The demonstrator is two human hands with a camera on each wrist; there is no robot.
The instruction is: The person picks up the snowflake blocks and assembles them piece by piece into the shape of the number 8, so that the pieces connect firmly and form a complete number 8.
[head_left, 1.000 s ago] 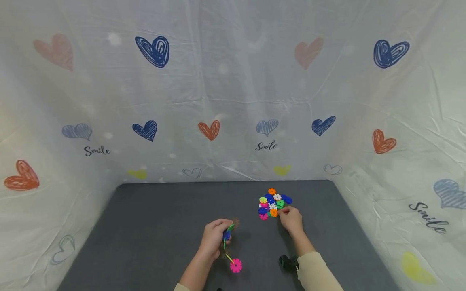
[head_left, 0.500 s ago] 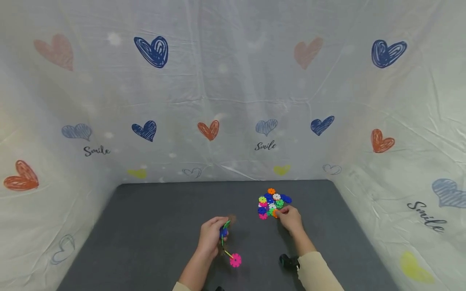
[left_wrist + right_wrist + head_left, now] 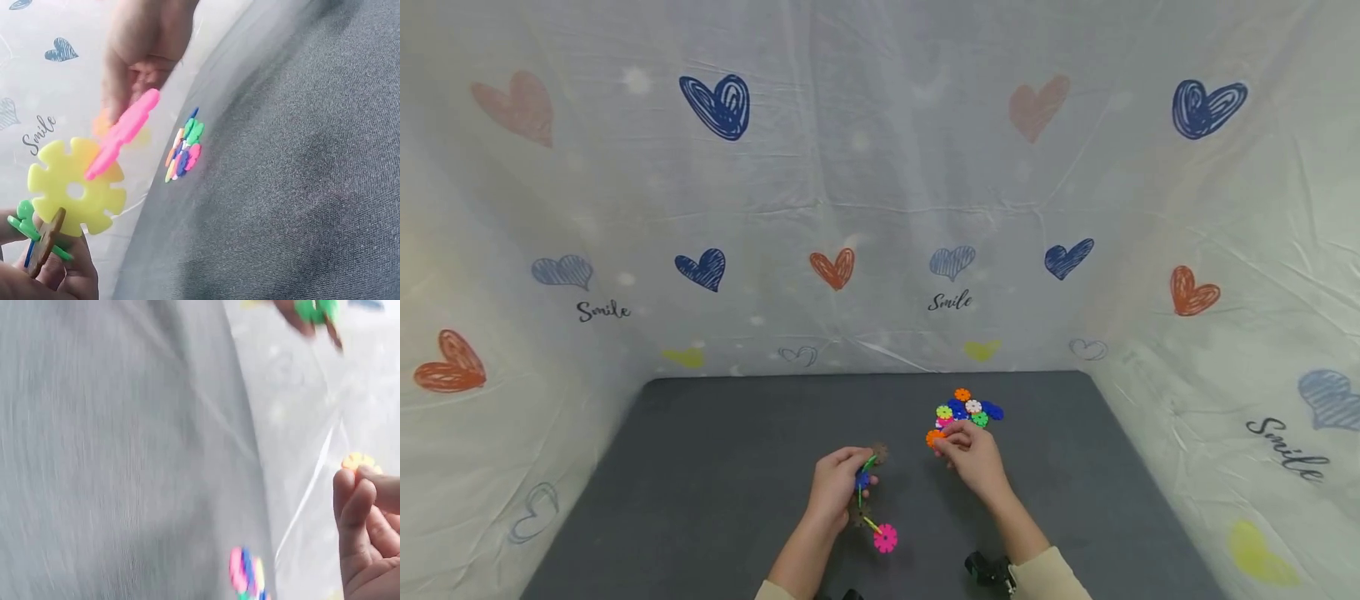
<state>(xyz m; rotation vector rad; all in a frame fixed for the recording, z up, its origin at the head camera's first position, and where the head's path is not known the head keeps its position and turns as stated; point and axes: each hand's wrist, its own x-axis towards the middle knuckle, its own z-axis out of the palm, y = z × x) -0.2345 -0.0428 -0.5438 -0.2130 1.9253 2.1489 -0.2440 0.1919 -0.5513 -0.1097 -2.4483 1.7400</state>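
My left hand (image 3: 835,483) grips a chain of slotted snowflake discs. In the left wrist view the chain shows a pink disc (image 3: 125,134) slotted edge-on into a yellow disc (image 3: 76,187), then a brown disc (image 3: 47,242) and green discs (image 3: 26,226) by the fingers. A blue disc (image 3: 862,480) shows at the fingers in the head view. My right hand (image 3: 976,458) pinches an orange disc (image 3: 934,438) between thumb and fingertips, raised off the table. The orange disc (image 3: 358,461) stands at the fingertips in the right wrist view.
A pile of several coloured discs (image 3: 957,409) lies on the dark grey table (image 3: 737,467) behind my right hand. A black device (image 3: 987,570) is at the right wrist. A white curtain (image 3: 880,167) printed with hearts surrounds the table.
My right hand has taken the orange disc from the pile's near edge and moved left and up toward the left hand. The left hand has shifted slightly; the chain's pink end is raised a little.
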